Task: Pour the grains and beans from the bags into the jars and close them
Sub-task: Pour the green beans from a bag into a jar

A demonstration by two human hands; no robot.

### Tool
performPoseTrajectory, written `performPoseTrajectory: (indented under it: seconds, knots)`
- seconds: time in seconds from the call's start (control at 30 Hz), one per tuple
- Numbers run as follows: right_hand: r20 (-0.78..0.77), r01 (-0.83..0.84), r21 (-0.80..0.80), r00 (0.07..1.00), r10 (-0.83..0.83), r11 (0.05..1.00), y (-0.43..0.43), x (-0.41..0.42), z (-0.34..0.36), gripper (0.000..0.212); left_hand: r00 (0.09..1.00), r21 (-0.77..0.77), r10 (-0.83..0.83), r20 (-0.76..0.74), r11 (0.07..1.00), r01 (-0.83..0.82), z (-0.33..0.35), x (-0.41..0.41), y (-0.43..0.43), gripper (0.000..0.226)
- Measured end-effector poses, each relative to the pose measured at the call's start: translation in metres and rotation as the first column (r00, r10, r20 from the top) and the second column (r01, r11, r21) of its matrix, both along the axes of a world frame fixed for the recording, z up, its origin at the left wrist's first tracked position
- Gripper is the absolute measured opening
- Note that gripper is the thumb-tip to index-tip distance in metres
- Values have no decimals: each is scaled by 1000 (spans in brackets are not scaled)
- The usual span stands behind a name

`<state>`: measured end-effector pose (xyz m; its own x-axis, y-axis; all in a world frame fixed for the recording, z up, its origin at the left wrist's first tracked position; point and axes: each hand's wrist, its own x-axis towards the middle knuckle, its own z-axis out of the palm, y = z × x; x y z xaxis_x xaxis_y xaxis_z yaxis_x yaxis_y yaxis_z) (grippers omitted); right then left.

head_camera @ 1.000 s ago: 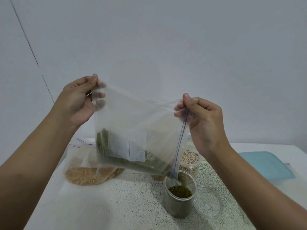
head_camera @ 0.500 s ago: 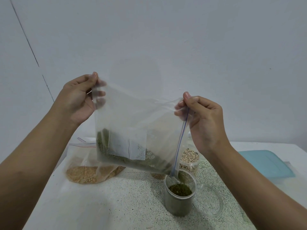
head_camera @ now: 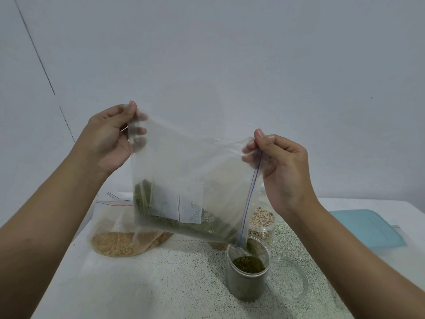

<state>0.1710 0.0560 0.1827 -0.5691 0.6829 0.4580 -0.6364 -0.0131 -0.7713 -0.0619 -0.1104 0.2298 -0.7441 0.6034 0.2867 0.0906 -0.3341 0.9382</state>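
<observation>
Almost nothing has moved since 1 second ago: both my hands keep their places, and the bag stays tilted over the jar. My left hand (head_camera: 105, 143) pinches the high closed corner of the clear bag (head_camera: 184, 171) between thumb and fingers. My right hand (head_camera: 285, 171) pinches the top of the bag's zip edge, where the blue line runs. The bag hangs between the 2 hands, above the table (head_camera: 161, 284). Green beans (head_camera: 161, 217) lie along its low side, and its low corner dips into the open jar (head_camera: 247, 282). This jar stands on the table, with green beans inside a little below the rim. A clear lid (head_camera: 287, 280) lies flat just beside it, on the right. Behind it stands a second jar (head_camera: 262, 223) with pale beans. A bag of tan grains (head_camera: 119, 240) lies further left.
</observation>
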Motion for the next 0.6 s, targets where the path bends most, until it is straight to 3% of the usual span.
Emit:
performPoseTrajectory:
  seconds: [0.6]
  knots:
    - [8, 8, -10, 1000, -8, 1000, 0, 2, 2, 23, 1000, -1, -9, 2, 1000, 9, -2, 0, 1, 36]
